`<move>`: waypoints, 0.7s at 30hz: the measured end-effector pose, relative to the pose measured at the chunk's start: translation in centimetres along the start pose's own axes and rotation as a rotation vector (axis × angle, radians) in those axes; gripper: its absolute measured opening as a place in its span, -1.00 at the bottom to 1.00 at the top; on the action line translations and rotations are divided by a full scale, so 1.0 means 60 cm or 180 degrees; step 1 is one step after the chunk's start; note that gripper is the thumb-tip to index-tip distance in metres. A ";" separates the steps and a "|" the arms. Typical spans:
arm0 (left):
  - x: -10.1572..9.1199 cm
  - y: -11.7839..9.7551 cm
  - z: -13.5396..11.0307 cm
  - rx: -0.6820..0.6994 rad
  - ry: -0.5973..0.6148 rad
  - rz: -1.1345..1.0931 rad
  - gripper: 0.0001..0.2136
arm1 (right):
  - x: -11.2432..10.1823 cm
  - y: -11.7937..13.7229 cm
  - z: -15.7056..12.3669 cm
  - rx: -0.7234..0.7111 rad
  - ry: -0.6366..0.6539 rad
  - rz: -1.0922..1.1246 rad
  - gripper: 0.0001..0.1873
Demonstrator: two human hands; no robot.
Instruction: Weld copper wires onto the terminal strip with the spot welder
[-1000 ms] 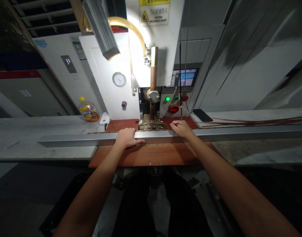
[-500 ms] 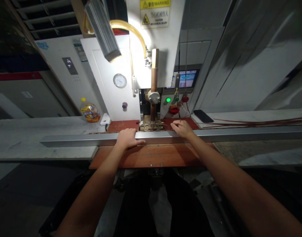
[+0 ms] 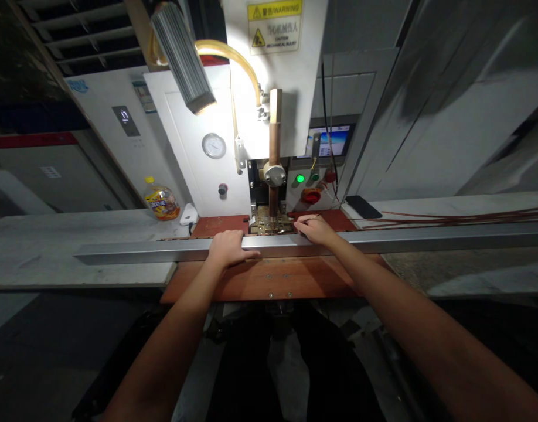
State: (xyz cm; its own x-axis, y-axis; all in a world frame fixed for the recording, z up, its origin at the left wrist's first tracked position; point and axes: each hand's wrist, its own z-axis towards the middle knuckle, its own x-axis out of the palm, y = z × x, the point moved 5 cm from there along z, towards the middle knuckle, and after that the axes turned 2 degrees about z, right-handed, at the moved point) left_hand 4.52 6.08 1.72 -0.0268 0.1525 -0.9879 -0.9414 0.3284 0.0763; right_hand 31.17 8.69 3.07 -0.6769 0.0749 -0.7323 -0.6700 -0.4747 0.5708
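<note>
A long grey metal bar (image 3: 141,251) lies left to right across the reddish-brown work plate (image 3: 269,280) in front of a white machine. My left hand (image 3: 227,247) is wrapped over the bar, fingers curled on its far edge. My right hand (image 3: 315,229) rests on the bar just right of the brass fixture (image 3: 271,224), fingers pinched on a thin reddish rod. A copper electrode column (image 3: 274,158) comes down onto the fixture between my hands.
A bundle of thin reddish rods (image 3: 462,217) lies on the grey bench at right, beside a black phone (image 3: 363,206). An orange drink bottle (image 3: 162,200) and a white object stand at left. Green and red buttons (image 3: 306,186), a gauge (image 3: 214,145) and a screen face me.
My right hand has slid a little left along the bar, toward the fixture. My left hand keeps its hold on the bar. The camera has tilted slightly.
</note>
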 end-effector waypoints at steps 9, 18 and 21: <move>0.000 0.001 0.000 -0.0013 0.0029 -0.0030 -0.27 | 0.028 0.002 0.016 -0.0041 -0.0014 -0.0188 -0.62; 0.007 0.004 0.003 0.0004 0.0008 -0.0046 -0.24 | 0.028 0.002 0.013 0.0006 0.0022 -0.0222 -0.67; 0.012 0.006 0.005 -0.0018 0.0037 -0.0076 -0.24 | 0.028 0.004 0.012 -0.0017 0.0033 -0.0262 -0.67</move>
State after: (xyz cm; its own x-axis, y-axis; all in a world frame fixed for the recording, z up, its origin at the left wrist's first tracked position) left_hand 4.27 6.62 1.11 -0.0083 0.1337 -0.9910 -0.9437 0.3267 0.0520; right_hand 29.62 9.31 2.23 -0.6164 0.1047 -0.7804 -0.7216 -0.4719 0.5066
